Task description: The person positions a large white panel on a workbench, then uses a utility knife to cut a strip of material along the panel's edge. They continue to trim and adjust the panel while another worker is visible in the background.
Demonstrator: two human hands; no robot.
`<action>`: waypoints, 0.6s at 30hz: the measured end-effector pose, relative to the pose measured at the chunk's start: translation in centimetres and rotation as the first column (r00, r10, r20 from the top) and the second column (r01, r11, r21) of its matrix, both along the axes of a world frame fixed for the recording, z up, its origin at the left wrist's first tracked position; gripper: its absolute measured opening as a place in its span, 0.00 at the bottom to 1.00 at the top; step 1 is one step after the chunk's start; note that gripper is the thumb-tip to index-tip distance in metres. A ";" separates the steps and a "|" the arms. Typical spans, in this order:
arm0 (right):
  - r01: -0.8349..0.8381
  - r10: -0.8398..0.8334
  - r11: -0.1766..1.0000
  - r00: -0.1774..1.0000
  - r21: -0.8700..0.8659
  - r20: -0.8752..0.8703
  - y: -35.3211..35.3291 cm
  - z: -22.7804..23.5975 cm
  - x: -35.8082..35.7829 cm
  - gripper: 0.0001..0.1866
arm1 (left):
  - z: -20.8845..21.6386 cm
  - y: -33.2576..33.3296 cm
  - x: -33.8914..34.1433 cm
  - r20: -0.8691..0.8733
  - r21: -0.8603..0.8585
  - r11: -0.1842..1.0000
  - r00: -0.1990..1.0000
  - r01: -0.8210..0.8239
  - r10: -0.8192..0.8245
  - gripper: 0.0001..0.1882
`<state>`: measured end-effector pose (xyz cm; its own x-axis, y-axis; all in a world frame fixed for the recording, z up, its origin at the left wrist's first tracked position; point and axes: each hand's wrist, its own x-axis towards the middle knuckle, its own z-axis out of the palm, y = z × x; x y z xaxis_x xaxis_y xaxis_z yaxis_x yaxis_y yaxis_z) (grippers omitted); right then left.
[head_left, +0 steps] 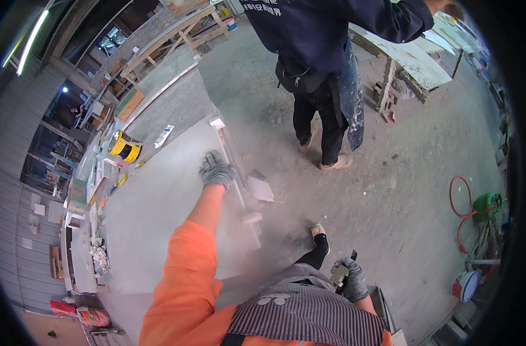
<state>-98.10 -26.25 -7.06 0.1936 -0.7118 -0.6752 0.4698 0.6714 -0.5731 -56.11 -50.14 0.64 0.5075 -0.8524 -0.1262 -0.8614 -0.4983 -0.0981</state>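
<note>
My left hand [217, 170], in a grey knit glove, lies with spread fingers on a large pale slab [165, 202], close to its right edge. Along that edge runs a light strip [232, 161], with whitish dust or haze around its near end. My right hand [356, 281], also gloved, is closed low at my right side, away from the slab. It grips a small tool [339, 275] with a grey metal block and black parts; its exact kind is unclear. A striped apron [297, 311] covers my front.
Beyond the slab a person in dark clothes [318, 63] stands by a white-topped table [410, 60]. A yellow bucket [125, 146] and a white tube [164, 135] lie left. Floor items include a pale offcut [261, 190], green tank [486, 206], red hose [460, 214] and paint bucket [466, 286].
</note>
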 end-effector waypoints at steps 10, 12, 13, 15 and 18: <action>0.013 -0.013 1.000 0.996 0.000 -0.091 -12.4 4.0 -3.5 0.17 | -0.4 -11.3 6.6 -0.016 -0.091 0.988 0.992 -0.123 0.122 0.42; -0.015 0.012 0.999 0.996 -0.037 -0.089 -15.1 4.7 -3.1 0.17 | -0.5 -12.3 7.1 -0.032 -0.105 0.985 0.990 -0.141 0.138 0.41; -0.027 0.021 0.998 0.994 -0.053 -0.105 -16.5 4.9 -2.8 0.17 | -0.6 -12.5 7.2 -0.016 -0.113 0.984 0.991 -0.137 0.136 0.41; -0.092 0.089 0.994 0.995 -0.065 -0.054 -18.8 5.5 -2.4 0.18 | -0.9 -12.4 7.1 0.013 -0.128 0.983 0.991 -0.131 0.134 0.41; -0.113 0.113 0.993 0.994 -0.011 0.000 -21.5 6.1 -1.4 0.17 | -1.2 -10.7 6.0 0.046 -0.162 0.984 0.995 -0.079 0.087 0.41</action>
